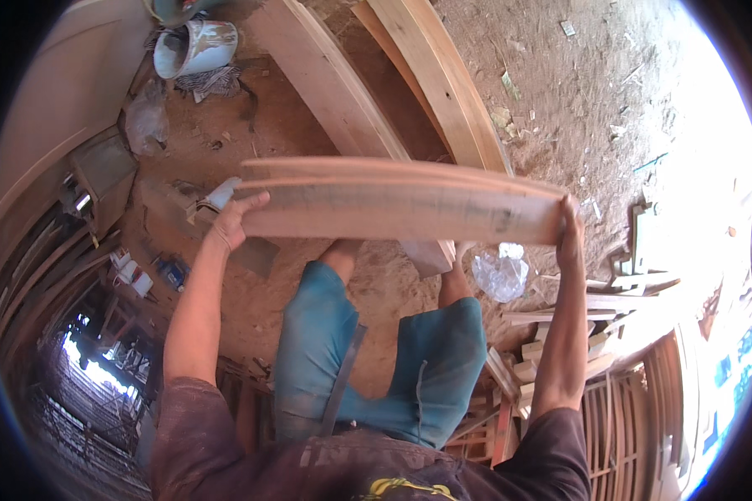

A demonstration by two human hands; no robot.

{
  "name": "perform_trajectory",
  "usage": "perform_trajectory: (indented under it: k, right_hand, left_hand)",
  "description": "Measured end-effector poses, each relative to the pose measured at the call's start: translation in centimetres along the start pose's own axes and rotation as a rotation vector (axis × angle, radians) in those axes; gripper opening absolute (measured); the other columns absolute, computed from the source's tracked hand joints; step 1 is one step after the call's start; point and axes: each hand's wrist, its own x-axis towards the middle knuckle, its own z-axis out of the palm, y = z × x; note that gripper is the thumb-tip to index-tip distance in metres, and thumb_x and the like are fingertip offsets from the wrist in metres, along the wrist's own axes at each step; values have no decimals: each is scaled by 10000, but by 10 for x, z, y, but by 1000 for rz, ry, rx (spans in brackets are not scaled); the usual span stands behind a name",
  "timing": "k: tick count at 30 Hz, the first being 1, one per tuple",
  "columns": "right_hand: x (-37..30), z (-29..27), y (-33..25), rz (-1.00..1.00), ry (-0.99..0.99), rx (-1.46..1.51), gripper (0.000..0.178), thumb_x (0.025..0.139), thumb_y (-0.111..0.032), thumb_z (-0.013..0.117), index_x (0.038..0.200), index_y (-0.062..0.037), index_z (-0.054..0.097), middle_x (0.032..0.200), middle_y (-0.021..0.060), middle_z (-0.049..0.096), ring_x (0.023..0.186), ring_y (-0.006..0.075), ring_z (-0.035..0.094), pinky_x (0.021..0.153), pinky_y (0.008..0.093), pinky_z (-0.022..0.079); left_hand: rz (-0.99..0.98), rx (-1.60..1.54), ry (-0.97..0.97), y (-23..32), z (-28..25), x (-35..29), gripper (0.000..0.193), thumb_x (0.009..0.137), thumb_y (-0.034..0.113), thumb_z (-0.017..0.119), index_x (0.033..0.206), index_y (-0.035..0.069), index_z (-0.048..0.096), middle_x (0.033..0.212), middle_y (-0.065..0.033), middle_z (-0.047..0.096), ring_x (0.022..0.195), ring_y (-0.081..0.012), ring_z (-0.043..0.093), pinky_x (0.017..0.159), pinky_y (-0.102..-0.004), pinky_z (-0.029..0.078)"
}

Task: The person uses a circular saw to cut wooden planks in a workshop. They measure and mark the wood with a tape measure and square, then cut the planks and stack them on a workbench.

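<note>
A stack of wooden boards [401, 204] spans crosswise in front of me, raised above my knees. At least two board edges show along its far side, slightly apart at the left end. My left hand [236, 222] grips the left end, thumb resting on the upper face. Around the right end my right hand [570, 227] is closed, its fingers partly hidden by the wood. Beyond and beneath the boards lie long planks [334, 83] on the ground, one end of them showing between my feet.
Another long plank pair [443, 75] lies further right. A stained white bucket [195, 48] stands at the far left near a plastic bag [147, 117]. Crumpled clear plastic [501, 274] lies by my right foot. Wood offcuts [593, 313] are piled at the right.
</note>
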Motion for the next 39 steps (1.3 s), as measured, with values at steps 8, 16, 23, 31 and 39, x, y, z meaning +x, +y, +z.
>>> perform_trajectory:
  k: [8, 16, 23, 31, 39]
  right_hand:
    - [-158, -12, 52, 257, -159, 35, 751, 992, -601, 633, 1464, -19, 584, 1393, 106, 608, 1284, 227, 548, 1127, 390, 397]
    - [-250, 90, 113, 465, -31, 398, 568, 1027, -489, 602, 1380, -46, 623, 1348, 70, 599, 1283, 208, 521, 1138, 380, 360]
    - [-269, 228, 163, 580, 2, 613, 680, 973, -578, 644, 1445, -97, 549, 1423, 80, 583, 1372, 250, 502, 1174, 425, 369]
    - [-199, 333, 215, 663, -31, 778, 660, 965, -588, 631, 1395, -92, 563, 1349, 78, 629, 1281, 257, 572, 1136, 417, 402]
    - [-112, 371, 255, 444, -85, 787, 599, 1038, -551, 554, 1483, -151, 548, 1455, 30, 595, 1364, 229, 537, 1157, 428, 399]
  left_hand:
    - [-65, 86, 92, -58, -37, -129, 823, 763, 187, 944, 1461, 44, 532, 1315, -115, 645, 1291, -269, 594, 1101, -424, 501]
    - [-52, 370, 30, 14, -123, -119, 806, 752, 201, 926, 1453, 47, 560, 1333, -110, 663, 1262, -242, 608, 1082, -396, 485]
    - [-29, 603, -38, 116, -166, -28, 816, 747, 293, 919, 1451, 64, 573, 1341, -118, 667, 1267, -268, 616, 1095, -425, 476]
    - [41, 766, -94, 161, -164, 75, 826, 772, 355, 898, 1472, 55, 577, 1330, -136, 687, 1238, -279, 644, 1083, -423, 489]
    - [161, 912, -139, 175, -157, 162, 726, 841, 380, 861, 1431, 42, 607, 1278, -132, 712, 1176, -243, 688, 1039, -396, 538]
